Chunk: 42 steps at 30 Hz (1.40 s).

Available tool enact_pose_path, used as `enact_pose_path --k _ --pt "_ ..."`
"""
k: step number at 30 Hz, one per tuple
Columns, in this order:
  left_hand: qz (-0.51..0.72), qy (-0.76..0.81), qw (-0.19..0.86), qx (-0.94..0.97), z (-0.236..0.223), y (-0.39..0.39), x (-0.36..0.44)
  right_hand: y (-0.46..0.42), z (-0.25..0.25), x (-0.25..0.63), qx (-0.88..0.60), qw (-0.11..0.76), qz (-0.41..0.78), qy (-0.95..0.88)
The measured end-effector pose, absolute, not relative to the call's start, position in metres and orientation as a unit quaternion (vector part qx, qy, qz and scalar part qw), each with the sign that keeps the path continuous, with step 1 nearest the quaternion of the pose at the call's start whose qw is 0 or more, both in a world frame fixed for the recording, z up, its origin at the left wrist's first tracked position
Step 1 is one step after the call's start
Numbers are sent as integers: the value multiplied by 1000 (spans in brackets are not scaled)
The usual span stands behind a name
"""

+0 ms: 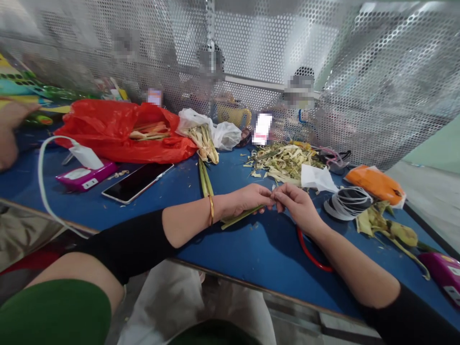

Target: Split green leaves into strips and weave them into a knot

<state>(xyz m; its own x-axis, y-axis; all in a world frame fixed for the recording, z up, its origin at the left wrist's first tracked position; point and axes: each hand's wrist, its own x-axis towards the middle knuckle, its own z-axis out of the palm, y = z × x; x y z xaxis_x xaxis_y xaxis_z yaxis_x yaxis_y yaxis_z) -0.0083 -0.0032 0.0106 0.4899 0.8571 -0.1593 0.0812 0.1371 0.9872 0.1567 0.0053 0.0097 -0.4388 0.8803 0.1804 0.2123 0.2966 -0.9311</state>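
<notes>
My left hand point(249, 199), with a gold bangle on its wrist, is closed around a thin green stalk point(239, 219) that points back toward the table's front edge. My right hand point(291, 197) meets it fingertip to fingertip in a pinch; whatever lies between those fingertips is too small to make out. Beyond my left wrist, a few longer green stalks point(205, 179) lie on the blue table point(230, 249). A heap of pale green peelings and strips point(283, 160) is spread behind my hands. Under my right forearm shows part of a red loop point(312, 256).
On the left are a red plastic bag point(108, 124) holding dried stalks, a phone point(138, 182) and a purple power socket point(88, 175). A reel of white cord point(347, 203), an orange packet point(375, 184) and wilted leaves point(384, 225) lie right. A perforated metal screen point(258, 48) stands behind.
</notes>
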Motion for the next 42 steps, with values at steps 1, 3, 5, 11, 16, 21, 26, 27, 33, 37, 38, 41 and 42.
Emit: enact_pose_path --k 1,3,5,11,16,21,26,27,33,37,38,41,42 --pt "304 405 637 581 11 -3 -8 5 10 157 -381 367 455 -716" --pt "303 411 635 580 11 -3 -8 5 11 157 -380 367 458 -715" --pt "303 420 632 576 11 -3 -7 5 12 158 -380 368 457 -715" --pt "308 438 640 551 8 -1 -7 5 13 158 -381 376 434 -725" --pt "311 429 681 506 4 0 -5 5 15 158 -367 391 446 -716" --pt "324 417 712 464 9 -1 -6 4 17 159 -370 395 447 -712" --pt "347 389 741 424 15 -2 -8 5 17 159 -372 411 426 -715" --pt "348 390 743 418 16 -2 -8 6 16 160 -370 413 422 -717" --pt "361 393 748 394 18 -2 -8 6 10 159 -359 417 407 -729" --pt "361 397 748 392 15 -1 -7 3 8 159 -354 393 365 -766" --pt "362 400 746 391 14 -1 -7 2 8 159 -350 381 344 -784" --pt "362 412 741 388 11 -1 -7 0 10 161 -326 339 263 -842" --pt "364 416 740 384 10 -1 -7 0 11 161 -317 323 235 -860"
